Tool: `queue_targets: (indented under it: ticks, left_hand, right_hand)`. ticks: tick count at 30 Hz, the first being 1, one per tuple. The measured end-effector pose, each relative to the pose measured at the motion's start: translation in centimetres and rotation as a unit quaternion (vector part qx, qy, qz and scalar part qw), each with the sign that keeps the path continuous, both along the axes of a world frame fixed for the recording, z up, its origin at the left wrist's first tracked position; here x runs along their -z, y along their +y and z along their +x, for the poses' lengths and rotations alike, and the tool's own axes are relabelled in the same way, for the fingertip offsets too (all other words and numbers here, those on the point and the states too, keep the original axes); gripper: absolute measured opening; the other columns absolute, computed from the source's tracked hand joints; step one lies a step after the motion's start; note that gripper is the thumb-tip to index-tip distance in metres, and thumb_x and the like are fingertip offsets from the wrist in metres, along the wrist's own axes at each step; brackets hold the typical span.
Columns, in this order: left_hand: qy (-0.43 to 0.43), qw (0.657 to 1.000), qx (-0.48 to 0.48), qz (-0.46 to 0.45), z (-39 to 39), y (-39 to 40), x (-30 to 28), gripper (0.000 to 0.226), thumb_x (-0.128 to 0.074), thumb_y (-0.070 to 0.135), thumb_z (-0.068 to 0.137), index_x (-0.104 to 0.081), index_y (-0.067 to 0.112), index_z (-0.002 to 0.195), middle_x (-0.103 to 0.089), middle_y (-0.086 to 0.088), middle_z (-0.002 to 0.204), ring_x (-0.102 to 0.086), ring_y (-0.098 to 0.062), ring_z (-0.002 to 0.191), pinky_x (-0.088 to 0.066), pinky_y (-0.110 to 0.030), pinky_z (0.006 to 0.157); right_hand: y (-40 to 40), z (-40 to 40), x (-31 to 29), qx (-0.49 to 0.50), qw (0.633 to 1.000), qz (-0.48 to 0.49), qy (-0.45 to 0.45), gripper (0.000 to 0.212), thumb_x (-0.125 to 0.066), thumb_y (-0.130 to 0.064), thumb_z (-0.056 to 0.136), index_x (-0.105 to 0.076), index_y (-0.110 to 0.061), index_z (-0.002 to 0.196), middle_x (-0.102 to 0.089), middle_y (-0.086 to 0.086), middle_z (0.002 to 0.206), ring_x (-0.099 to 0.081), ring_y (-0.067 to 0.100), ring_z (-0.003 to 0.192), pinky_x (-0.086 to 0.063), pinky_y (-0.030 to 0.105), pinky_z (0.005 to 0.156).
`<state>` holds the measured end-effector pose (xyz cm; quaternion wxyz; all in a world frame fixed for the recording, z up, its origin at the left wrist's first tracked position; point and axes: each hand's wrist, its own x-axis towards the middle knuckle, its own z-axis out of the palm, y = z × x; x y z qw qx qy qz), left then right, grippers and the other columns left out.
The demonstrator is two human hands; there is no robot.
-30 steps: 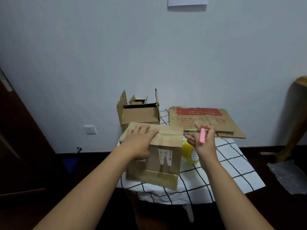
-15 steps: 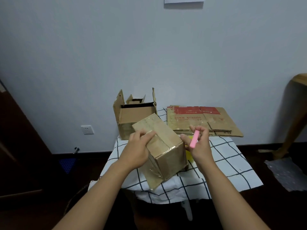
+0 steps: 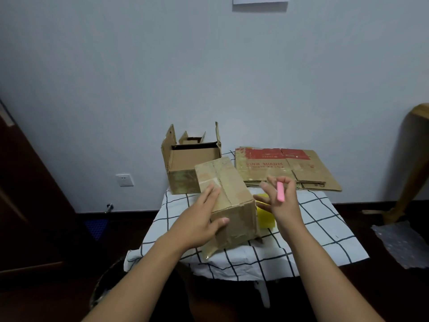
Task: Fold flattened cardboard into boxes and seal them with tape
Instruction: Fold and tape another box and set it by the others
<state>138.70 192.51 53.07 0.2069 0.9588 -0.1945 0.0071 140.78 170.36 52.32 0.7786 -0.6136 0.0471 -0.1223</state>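
A closed brown cardboard box (image 3: 234, 198) with tape along its top seam sits tilted on the small table (image 3: 320, 238). My left hand (image 3: 204, 217) lies over its near left corner, fingers straight on top and thumb on the front face. My right hand (image 3: 282, 201) hovers just right of the box and pinches a pink cutter (image 3: 280, 191); its other fingers are spread. A yellow tape roll (image 3: 265, 216) is partly hidden behind the box and my right hand. A flattened cardboard stack (image 3: 285, 168) lies at the back right.
An open cardboard box (image 3: 185, 163) with raised flaps stands at the back left of the table. The checked tablecloth (image 3: 255, 259) hangs over the front edge. A dark bin (image 3: 104, 289) is on the floor at the left, bubble wrap (image 3: 404, 242) at the right.
The closed box has been turned and set down with its taped seam on top. My left hand shifted to its near corner. My right hand drew slightly away from the box.
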Motion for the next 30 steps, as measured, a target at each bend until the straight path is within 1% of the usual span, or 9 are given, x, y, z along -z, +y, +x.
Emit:
queue_targets:
  ticks: [2,5,8,12,18,21,23,27,30]
  left_hand:
    - [-0.003,0.999,0.000,0.045,-0.3,0.5,-1.0,0.080,-0.048,0.048,0.100,0.000,0.025,0.159,0.012,0.013,0.165,-0.021,-0.015,0.149,-0.031,-0.030,0.113]
    - [-0.004,0.996,-0.003,0.086,-0.6,0.9,-1.8,0.077,-0.049,0.041,0.101,-0.002,0.021,0.159,0.007,0.007,0.166,-0.022,-0.019,0.149,-0.027,-0.030,0.116]
    - [-0.003,0.993,-0.005,0.118,-0.8,0.4,-1.8,0.077,-0.050,0.037,0.102,-0.002,0.017,0.159,0.007,0.002,0.167,-0.025,-0.023,0.148,-0.029,-0.032,0.115]
    - [0.012,0.990,-0.004,0.139,-1.0,-0.4,-1.8,0.077,-0.050,0.033,0.102,-0.001,0.015,0.159,0.008,-0.001,0.166,-0.029,-0.025,0.146,-0.031,-0.034,0.114]
    - [-0.010,0.979,-0.008,0.205,-0.6,0.9,-3.9,0.073,-0.050,0.021,0.102,-0.005,0.010,0.158,0.004,-0.007,0.166,-0.025,-0.027,0.147,-0.031,-0.035,0.113]
    - [-0.009,0.977,-0.010,0.212,-0.6,0.8,-3.8,0.073,-0.049,0.020,0.102,-0.003,0.009,0.158,0.004,-0.009,0.166,-0.023,-0.028,0.148,-0.029,-0.035,0.114]
    - [-0.015,0.978,-0.003,0.207,-0.6,0.4,-3.4,0.074,-0.049,0.021,0.102,-0.002,0.009,0.158,0.005,-0.009,0.166,-0.022,-0.029,0.149,-0.030,-0.035,0.114]
    - [-0.024,0.980,0.015,0.196,-0.3,-0.4,-2.5,0.072,-0.050,0.021,0.102,-0.005,0.009,0.157,0.003,-0.010,0.166,-0.015,-0.030,0.151,-0.029,-0.037,0.117]
    - [-0.020,0.983,0.017,0.184,0.0,-0.5,-1.8,0.067,-0.049,0.020,0.102,-0.011,0.019,0.158,0.001,-0.008,0.166,-0.016,-0.032,0.151,-0.030,-0.042,0.117]
  right_hand:
    - [-0.5,0.0,-0.3,0.019,0.999,0.028,0.010,0.029,-0.063,-0.014,0.095,-0.039,-0.024,0.108,-0.054,0.000,0.130,-0.072,0.035,0.085,-0.058,0.044,0.079]
    - [-1.0,-0.1,-0.7,0.031,0.999,0.039,0.008,0.031,-0.060,-0.013,0.095,-0.037,-0.021,0.114,-0.057,0.002,0.123,-0.072,0.036,0.086,-0.057,0.044,0.077]
    - [-1.1,-0.3,-0.9,0.037,0.999,0.033,0.001,0.028,-0.060,-0.013,0.096,-0.038,-0.022,0.111,-0.055,-0.001,0.127,-0.072,0.034,0.086,-0.058,0.040,0.074]
    - [-0.6,-0.3,-0.7,0.025,1.000,0.002,0.001,0.029,-0.060,-0.010,0.095,-0.038,-0.024,0.108,-0.052,-0.002,0.136,-0.071,0.037,0.089,-0.058,0.041,0.076]
    - [-0.4,-0.3,-0.5,0.022,1.000,-0.007,-0.008,0.032,-0.060,-0.007,0.095,-0.038,-0.030,0.101,-0.048,0.002,0.141,-0.071,0.034,0.084,-0.057,0.042,0.076]
    - [-0.3,-0.2,-0.5,0.022,1.000,-0.003,-0.013,0.032,-0.060,-0.006,0.095,-0.038,-0.028,0.102,-0.048,0.002,0.142,-0.070,0.038,0.088,-0.058,0.039,0.072]
    - [-0.2,-0.1,-0.6,0.023,1.000,-0.007,-0.018,0.031,-0.059,-0.006,0.095,-0.037,-0.027,0.103,-0.048,0.003,0.142,-0.070,0.040,0.090,-0.059,0.042,0.074]
    - [-0.1,-0.1,-1.0,0.029,0.999,-0.012,-0.038,0.031,-0.059,-0.006,0.095,-0.037,-0.027,0.104,-0.049,0.002,0.139,-0.072,0.033,0.084,-0.058,0.048,0.080]
    - [0.1,-0.1,-1.3,0.028,0.998,-0.013,-0.052,0.031,-0.058,-0.007,0.096,-0.038,-0.028,0.102,-0.049,0.002,0.137,-0.072,0.031,0.080,-0.058,0.049,0.081]
